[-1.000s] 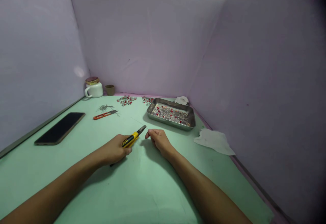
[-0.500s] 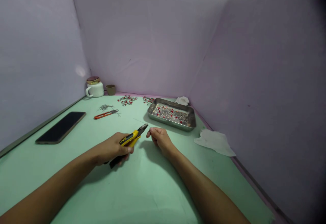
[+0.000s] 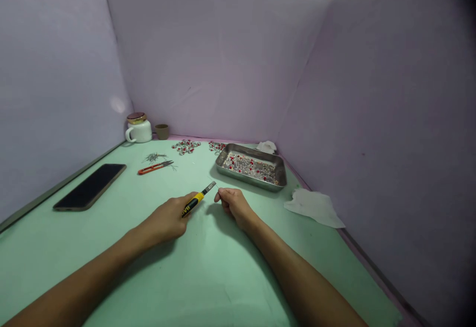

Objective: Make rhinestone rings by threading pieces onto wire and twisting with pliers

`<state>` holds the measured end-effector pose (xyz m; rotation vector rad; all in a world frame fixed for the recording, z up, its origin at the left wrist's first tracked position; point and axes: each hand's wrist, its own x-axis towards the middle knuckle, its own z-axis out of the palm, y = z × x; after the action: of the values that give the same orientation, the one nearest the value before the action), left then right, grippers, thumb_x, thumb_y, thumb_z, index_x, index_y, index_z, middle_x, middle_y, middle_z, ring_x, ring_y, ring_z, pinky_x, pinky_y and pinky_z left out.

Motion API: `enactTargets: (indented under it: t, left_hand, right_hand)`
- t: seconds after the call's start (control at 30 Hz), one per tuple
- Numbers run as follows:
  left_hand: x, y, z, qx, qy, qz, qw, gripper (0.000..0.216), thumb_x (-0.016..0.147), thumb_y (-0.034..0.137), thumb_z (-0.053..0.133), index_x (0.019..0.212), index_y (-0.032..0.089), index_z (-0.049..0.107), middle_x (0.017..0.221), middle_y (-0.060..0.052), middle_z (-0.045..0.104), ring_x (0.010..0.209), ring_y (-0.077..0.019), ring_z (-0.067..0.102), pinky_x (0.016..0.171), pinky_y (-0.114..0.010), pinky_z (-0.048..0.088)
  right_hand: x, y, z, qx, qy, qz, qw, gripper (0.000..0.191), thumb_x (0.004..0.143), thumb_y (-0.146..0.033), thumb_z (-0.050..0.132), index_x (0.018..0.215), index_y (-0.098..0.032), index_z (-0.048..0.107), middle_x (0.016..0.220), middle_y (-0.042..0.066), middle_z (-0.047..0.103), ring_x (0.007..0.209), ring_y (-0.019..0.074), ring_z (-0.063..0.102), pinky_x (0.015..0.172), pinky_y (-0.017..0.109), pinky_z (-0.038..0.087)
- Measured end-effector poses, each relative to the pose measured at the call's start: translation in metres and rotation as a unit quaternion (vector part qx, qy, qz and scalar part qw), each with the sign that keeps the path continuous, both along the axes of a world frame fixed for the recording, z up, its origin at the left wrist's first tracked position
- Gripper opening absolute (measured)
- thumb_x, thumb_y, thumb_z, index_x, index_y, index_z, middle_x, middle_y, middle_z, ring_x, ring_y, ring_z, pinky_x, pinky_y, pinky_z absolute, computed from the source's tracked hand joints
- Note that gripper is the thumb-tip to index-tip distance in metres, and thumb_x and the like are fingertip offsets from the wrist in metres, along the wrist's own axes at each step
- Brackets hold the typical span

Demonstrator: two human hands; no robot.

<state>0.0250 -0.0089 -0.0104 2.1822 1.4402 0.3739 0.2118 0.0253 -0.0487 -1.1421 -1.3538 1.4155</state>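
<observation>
My left hand (image 3: 173, 218) is wrapped round a pair of yellow and black pliers (image 3: 197, 199), whose metal jaws point up and to the right. Opposite the jaw tips, my right hand (image 3: 233, 202) pinches a thin wire (image 3: 217, 185) between thumb and fingers. The wire is very fine and passes close to the jaws; whether they grip it I cannot tell. Behind my right hand stands a metal tray (image 3: 243, 180) of small clear, gold and red beads (image 3: 251, 165).
Orange-handled thread snips (image 3: 154, 167) lie beside a bundle of thin wires (image 3: 154, 157). Beaded pieces (image 3: 186, 146) are at the back, near a white mug (image 3: 139, 131) and a small brown cup (image 3: 161, 131). A phone (image 3: 91, 187) lies left, white paper (image 3: 314, 208) right. Lilac walls enclose the table.
My left hand has rolled over, so its back now faces up and the pliers appear edge-on. The pliers' handles have closed together. My right hand has hardly moved.
</observation>
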Motion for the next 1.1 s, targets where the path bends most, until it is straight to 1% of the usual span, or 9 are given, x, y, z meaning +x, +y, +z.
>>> enactTargets:
  t: [0.17,0.27,0.37,0.43,0.53,0.67,0.8,0.9,1.1]
  left_hand:
    - [0.005,-0.007,-0.007,0.066,0.137,0.065,0.986,0.064,0.067,0.006,0.045,0.127,0.025,0.033,0.110,-0.009,0.058,0.092,-0.0240,0.059,0.072,-0.030,0.043]
    - [0.007,-0.008,-0.008,0.072,0.155,0.076,0.982,0.070,0.065,0.003,0.045,0.131,0.024,0.028,0.114,-0.011,0.055,0.096,-0.0247,0.057,0.075,-0.031,0.043]
    - [0.005,-0.005,-0.004,0.033,0.057,0.041,0.997,0.055,0.069,0.008,0.045,0.121,0.025,0.040,0.105,-0.007,0.059,0.093,-0.0235,0.057,0.076,-0.030,0.042]
    - [0.002,-0.003,0.001,-0.017,-0.035,0.006,0.999,0.032,0.071,0.016,0.046,0.102,0.022,0.050,0.090,-0.004,0.061,0.083,-0.0217,0.057,0.070,-0.028,0.042]
    - [-0.003,0.000,0.009,-0.100,-0.123,-0.024,0.987,0.007,0.070,0.023,0.048,0.075,0.019,0.048,0.067,0.002,0.055,0.060,-0.0160,0.054,0.055,-0.025,0.041]
    - [-0.006,0.001,0.012,-0.185,-0.196,-0.032,0.962,0.009,0.068,0.024,0.051,0.072,0.019,0.046,0.061,0.005,0.050,0.049,-0.0121,0.049,0.049,-0.024,0.039]
    - [-0.006,0.003,0.012,-0.195,-0.208,-0.034,0.958,0.009,0.066,0.021,0.052,0.074,0.017,0.049,0.064,0.003,0.052,0.052,-0.0116,0.048,0.051,-0.024,0.039]
    - [-0.006,0.003,0.011,-0.208,-0.211,-0.036,0.954,0.014,0.065,0.020,0.052,0.078,0.016,0.052,0.066,0.003,0.054,0.053,-0.0117,0.048,0.050,-0.024,0.039]
    - [-0.007,0.003,0.010,-0.228,-0.219,-0.041,0.948,0.020,0.064,0.020,0.052,0.084,0.015,0.053,0.073,0.000,0.054,0.061,-0.0139,0.052,0.054,-0.026,0.043]
  right_hand:
    - [-0.001,0.001,-0.001,-0.010,0.001,-0.003,1.000,0.026,0.072,-0.038,0.047,0.061,-0.016,0.054,0.038,-0.010,0.027,0.033,0.0047,0.016,0.034,0.021,0.010]
    - [-0.002,0.001,-0.001,-0.009,0.006,-0.003,1.000,0.026,0.072,-0.039,0.047,0.061,-0.016,0.053,0.038,-0.010,0.027,0.032,0.0046,0.016,0.033,0.021,0.010]
    - [-0.001,0.000,0.001,-0.004,0.015,0.002,1.000,0.027,0.072,-0.040,0.047,0.061,-0.016,0.053,0.037,-0.010,0.025,0.032,0.0047,0.015,0.034,0.021,0.010]
    - [0.001,0.000,0.002,0.003,0.022,0.009,1.000,0.028,0.072,-0.041,0.047,0.060,-0.016,0.052,0.037,-0.010,0.024,0.032,0.0047,0.015,0.034,0.021,0.010]
    - [0.003,-0.001,0.005,0.012,0.042,0.022,0.999,0.030,0.072,-0.044,0.049,0.062,-0.016,0.053,0.038,-0.011,0.023,0.033,0.0045,0.015,0.035,0.021,0.010]
    - [0.002,-0.001,0.007,0.014,0.096,-0.001,0.995,0.026,0.068,-0.040,0.056,0.076,-0.016,0.053,0.044,-0.011,0.030,0.034,0.0037,0.018,0.034,0.019,0.010]
    - [0.001,0.000,0.007,0.029,0.091,-0.044,0.994,0.022,0.063,-0.034,0.060,0.069,-0.018,0.047,0.052,-0.007,0.042,0.036,0.0034,0.029,0.033,0.017,0.015]
    - [0.002,0.001,0.009,0.015,0.092,-0.037,0.995,0.022,0.060,-0.033,0.061,0.064,-0.017,0.046,0.050,-0.008,0.039,0.035,0.0029,0.027,0.032,0.017,0.013]
    - [0.006,0.001,0.015,-0.057,0.126,0.000,0.990,0.024,0.056,-0.030,0.062,0.060,-0.018,0.042,0.047,-0.009,0.036,0.033,0.0013,0.021,0.032,0.017,0.007]
